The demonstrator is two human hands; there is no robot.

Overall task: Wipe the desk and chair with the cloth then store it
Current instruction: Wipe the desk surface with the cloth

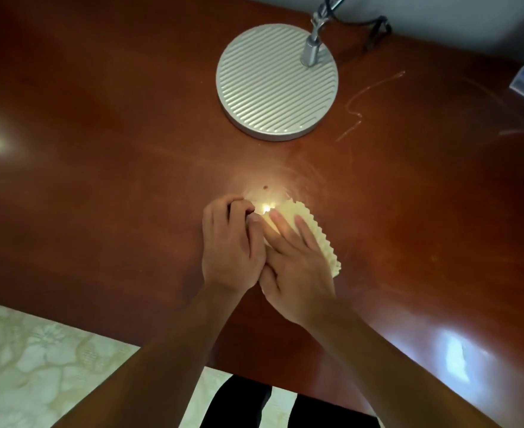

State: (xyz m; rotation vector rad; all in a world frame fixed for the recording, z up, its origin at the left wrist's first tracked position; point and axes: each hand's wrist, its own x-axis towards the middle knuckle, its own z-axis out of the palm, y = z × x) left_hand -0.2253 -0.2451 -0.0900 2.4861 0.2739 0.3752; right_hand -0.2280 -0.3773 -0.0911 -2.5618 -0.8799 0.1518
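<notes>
Hands mid-desk (pixel 100 149), right hand (pixel 297 273) flat on cloth (pixel 325 242), left hand (pixel 230 251) curled beside it, grip unclear.

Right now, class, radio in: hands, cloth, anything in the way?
Right hand flat on cloth. Left hand curled beside it, grip unclear. Cloth on desk. Lamp base ahead.

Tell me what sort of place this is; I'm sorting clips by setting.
Probably a study or hotel-room desk: a glossy wooden desk, a desk lamp's round ribbed base, and patterned floor below.
</notes>
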